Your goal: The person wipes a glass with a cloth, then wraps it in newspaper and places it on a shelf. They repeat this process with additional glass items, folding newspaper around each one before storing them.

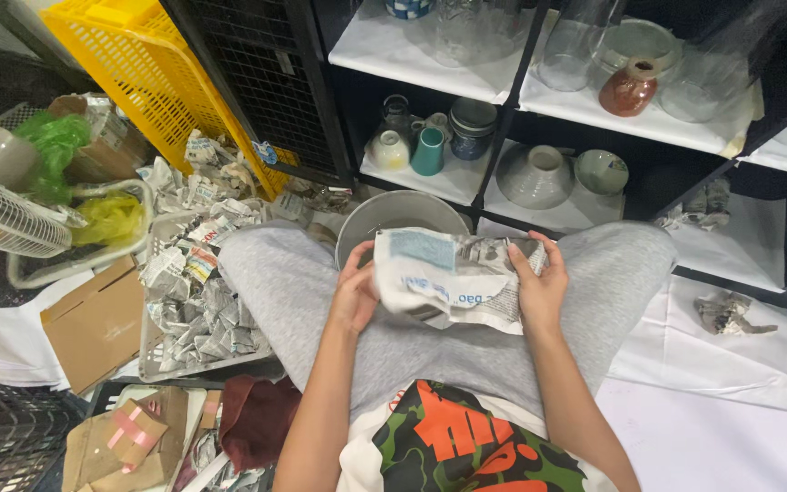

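We sit on the floor with our legs crossed, in grey pants. In our lap we hold a bundle wrapped in newspaper [453, 278]. Our left hand [354, 296] has its grip closed on the left end of the bundle, with the fingers curled over the paper. Our right hand [539, 287] has its grip closed on the right end, thumb on top. What is inside the paper we cannot tell.

Just behind the bundle, between our knees, stands a round metal bowl [400, 215]. To our left is a grey tray [195, 273] full of crumpled newspaper. A yellow crate [143, 68] leans behind it, and a white fan [2, 214] shows at the left edge. A flat piece of brown cardboard [95, 323] lies near the tray.

In front of us are black shelves with white liners. On them we see a teal cup [428, 150], a grey bowl turned upside down [536, 176], a green bowl [601, 170] and a small brown jar [628, 89]. A wad of paper [726, 312] lies on the white sheet to our right.
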